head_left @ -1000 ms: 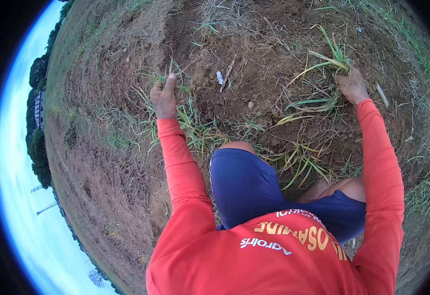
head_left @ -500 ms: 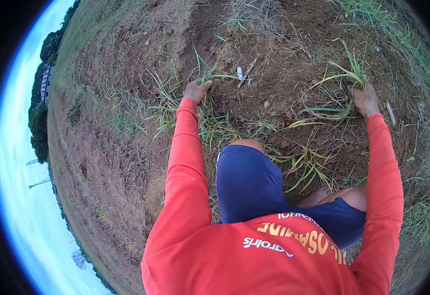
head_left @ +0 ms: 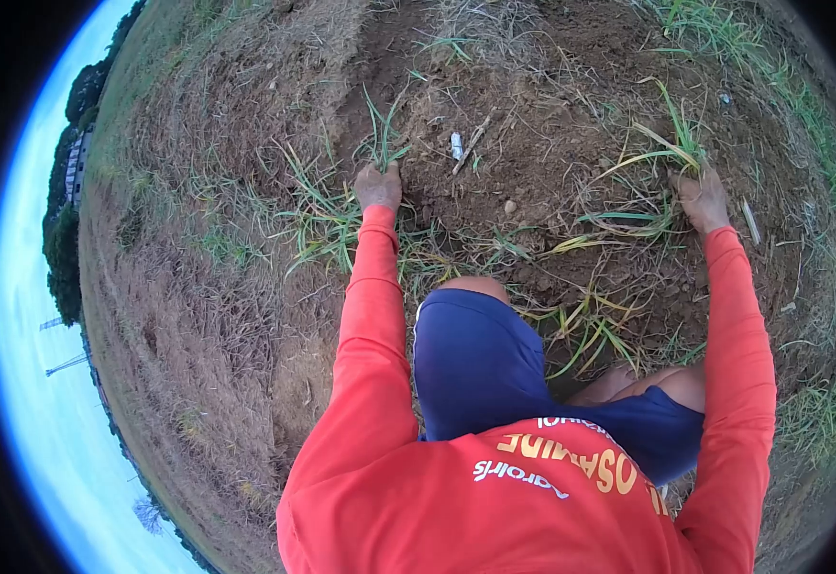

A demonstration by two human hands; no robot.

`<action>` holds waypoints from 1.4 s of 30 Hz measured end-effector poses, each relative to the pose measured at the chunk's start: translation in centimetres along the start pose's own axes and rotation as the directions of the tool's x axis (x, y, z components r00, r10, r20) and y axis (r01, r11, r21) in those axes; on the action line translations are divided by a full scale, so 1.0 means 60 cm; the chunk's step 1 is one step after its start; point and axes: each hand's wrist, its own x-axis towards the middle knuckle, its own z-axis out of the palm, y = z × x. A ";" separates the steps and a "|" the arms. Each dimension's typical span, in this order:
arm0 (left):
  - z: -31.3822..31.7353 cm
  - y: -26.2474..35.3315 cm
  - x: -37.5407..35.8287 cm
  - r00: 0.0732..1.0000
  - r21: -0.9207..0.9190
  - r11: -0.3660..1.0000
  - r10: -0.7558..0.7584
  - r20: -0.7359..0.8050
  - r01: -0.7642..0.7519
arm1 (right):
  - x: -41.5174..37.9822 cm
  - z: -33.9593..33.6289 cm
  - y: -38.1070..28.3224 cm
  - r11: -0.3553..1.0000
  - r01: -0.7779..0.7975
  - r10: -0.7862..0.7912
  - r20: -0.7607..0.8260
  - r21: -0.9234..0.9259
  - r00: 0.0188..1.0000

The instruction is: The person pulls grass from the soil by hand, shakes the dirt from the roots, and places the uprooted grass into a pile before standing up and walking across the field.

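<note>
My left hand (head_left: 378,187) is closed on a small tuft of green, narrow-leaved plant (head_left: 380,139), whose blades fan out beyond the fingers. My right hand (head_left: 702,199) closes around the base of a larger clump of long green and yellowing blades (head_left: 681,143). Soil and leaves partly cover its fingertips. Between the hands, more grass-like leaves (head_left: 628,220) lie over the dug brown soil (head_left: 533,172). Another yellow-green clump (head_left: 590,330) is close to my legs. The roots of the held plants are hidden.
A small whitish object (head_left: 456,145) lies beside a dry stick (head_left: 475,141), with a stone (head_left: 510,207) nearer to me. A pale strip (head_left: 751,221) is right of my right hand. My bent knee (head_left: 475,287) is between my arms. Dry grass (head_left: 198,287) spreads at left.
My left hand has turned, and the green blades in it now point away from me instead of spreading sideways. My right hand stays at the clump. The view has shifted slightly.
</note>
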 end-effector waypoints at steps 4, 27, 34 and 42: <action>-0.095 0.007 0.033 0.988 -0.367 0.926 -0.129 -0.085 0.090 | -0.002 0.008 0.015 1.000 -0.004 0.003 0.033 0.027 0.999; -0.170 -0.062 0.139 0.986 -0.516 0.857 0.104 0.132 -0.022 | 0.000 -0.004 -0.008 0.990 -0.040 0.036 0.036 0.139 0.999; -0.242 -0.005 0.079 0.904 -0.705 0.599 -0.083 0.418 0.381 | 0.013 0.020 0.044 0.997 0.075 -0.075 -0.021 -0.004 0.997; -0.121 -0.014 0.117 0.923 -0.511 0.832 -0.003 0.385 0.216 | 0.010 0.014 0.024 1.000 0.013 -0.013 0.003 0.019 1.000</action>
